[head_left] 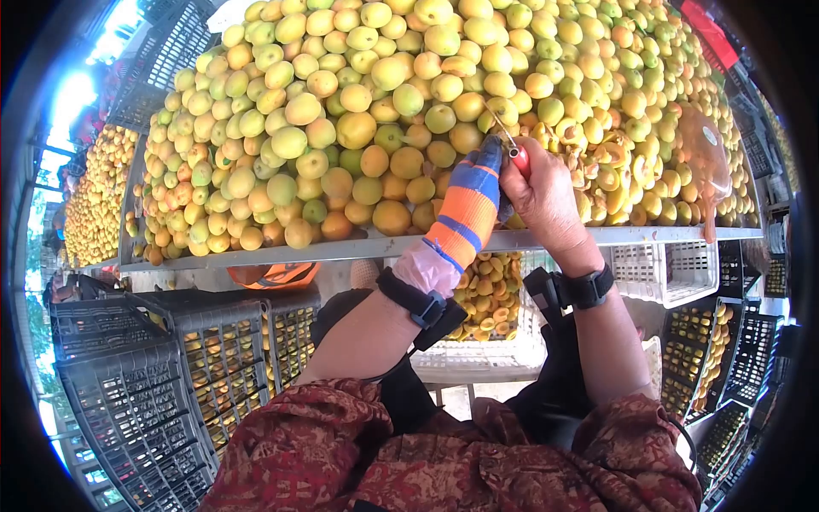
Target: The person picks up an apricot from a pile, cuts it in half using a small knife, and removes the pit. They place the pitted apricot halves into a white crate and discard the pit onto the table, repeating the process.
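Note:
My right hand is bare and closed around the red handle of a small knife. Its thin blade points up and left over the fruit. My left hand, in an orange and blue striped knit glove with thin plastic showing at the wrist, is beside the knife with its fingers curled. Whatever those fingers hold is hidden from view. Both hands are over the near edge of a broad heap of yellow-green apricots. Split apricot halves lie just right of my right hand.
A metal rim runs along the front of the heap. Below my hands a white crate holds apricot halves. Dark plastic crates stand left, and a white crate right. An orange-brown translucent object lies on the fruit.

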Demonstrator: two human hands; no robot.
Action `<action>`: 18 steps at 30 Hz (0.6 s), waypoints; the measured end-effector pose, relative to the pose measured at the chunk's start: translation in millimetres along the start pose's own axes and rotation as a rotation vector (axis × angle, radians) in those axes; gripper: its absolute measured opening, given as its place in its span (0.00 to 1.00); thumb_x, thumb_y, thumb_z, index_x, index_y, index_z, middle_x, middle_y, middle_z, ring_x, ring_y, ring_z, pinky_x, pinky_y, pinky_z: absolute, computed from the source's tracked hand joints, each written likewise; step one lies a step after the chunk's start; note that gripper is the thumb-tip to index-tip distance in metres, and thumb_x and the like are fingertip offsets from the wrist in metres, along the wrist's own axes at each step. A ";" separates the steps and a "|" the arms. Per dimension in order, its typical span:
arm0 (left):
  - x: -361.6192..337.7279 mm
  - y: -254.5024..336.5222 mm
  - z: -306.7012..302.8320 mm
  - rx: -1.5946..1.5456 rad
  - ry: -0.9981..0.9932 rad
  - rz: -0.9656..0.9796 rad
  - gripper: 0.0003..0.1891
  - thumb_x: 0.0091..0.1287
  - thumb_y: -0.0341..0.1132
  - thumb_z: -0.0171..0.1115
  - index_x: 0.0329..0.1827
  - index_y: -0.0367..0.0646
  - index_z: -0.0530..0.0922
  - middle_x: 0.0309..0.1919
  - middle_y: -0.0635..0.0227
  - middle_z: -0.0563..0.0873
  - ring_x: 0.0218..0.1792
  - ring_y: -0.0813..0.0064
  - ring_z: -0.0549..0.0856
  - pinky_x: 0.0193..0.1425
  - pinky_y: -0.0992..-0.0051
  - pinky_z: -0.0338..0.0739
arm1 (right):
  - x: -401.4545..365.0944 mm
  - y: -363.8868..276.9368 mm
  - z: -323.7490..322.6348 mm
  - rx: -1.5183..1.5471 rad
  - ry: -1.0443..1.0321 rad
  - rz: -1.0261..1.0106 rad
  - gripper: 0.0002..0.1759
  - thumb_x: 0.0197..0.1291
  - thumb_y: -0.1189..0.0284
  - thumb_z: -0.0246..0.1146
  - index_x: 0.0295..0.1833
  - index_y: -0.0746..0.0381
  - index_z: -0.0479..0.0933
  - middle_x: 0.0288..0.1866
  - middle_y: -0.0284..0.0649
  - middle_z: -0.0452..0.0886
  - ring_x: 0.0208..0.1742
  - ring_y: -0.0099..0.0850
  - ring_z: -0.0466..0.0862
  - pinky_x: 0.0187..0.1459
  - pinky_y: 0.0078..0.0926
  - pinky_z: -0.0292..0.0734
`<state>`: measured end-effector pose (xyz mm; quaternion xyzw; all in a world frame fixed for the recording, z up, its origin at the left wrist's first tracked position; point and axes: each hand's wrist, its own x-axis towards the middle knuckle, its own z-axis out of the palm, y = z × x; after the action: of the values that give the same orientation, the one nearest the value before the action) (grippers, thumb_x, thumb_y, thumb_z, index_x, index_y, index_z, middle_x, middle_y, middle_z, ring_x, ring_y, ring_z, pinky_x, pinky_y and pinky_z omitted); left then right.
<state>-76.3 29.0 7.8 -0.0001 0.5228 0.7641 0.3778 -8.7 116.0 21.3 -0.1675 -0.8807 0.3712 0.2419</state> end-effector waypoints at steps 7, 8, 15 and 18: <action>-0.8 -1.2 4.9 0.062 -0.004 -0.003 0.17 0.68 0.51 0.52 0.34 0.45 0.76 0.16 0.71 0.75 0.13 0.78 0.71 0.15 0.79 0.63 | 2.9 4.1 8.4 0.038 0.167 0.046 0.11 0.59 0.71 0.55 0.44 0.65 0.74 0.18 0.37 0.72 0.19 0.29 0.75 0.26 0.28 0.72; -0.7 -1.0 4.2 0.061 -0.002 -0.005 0.17 0.68 0.51 0.52 0.34 0.45 0.76 0.16 0.71 0.75 0.13 0.78 0.71 0.15 0.79 0.63 | 3.2 3.2 6.7 0.038 0.165 0.047 0.11 0.59 0.71 0.55 0.44 0.65 0.74 0.18 0.37 0.72 0.19 0.29 0.75 0.26 0.28 0.72; -6.6 4.5 -12.7 -0.321 -0.197 -0.192 0.18 0.68 0.52 0.51 0.40 0.44 0.76 0.22 0.68 0.78 0.18 0.77 0.75 0.18 0.80 0.67 | 18.2 25.7 -24.0 0.868 0.161 0.459 0.12 0.65 0.66 0.55 0.48 0.61 0.74 0.22 0.27 0.66 0.16 0.14 0.60 0.16 0.12 0.56; -30.6 15.6 -14.4 0.198 -0.465 -0.111 0.21 0.69 0.53 0.48 0.42 0.44 0.77 0.19 0.69 0.78 0.14 0.80 0.75 0.16 0.83 0.65 | 23.0 67.1 -22.1 0.033 0.229 0.088 0.13 0.63 0.63 0.59 0.41 0.62 0.75 0.21 0.27 0.67 0.17 0.15 0.62 0.19 0.14 0.58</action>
<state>-69.1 -2.8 25.8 0.1838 0.4932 0.6670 0.5273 -7.7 184.4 -7.6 -0.2431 -0.8328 0.3744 0.3273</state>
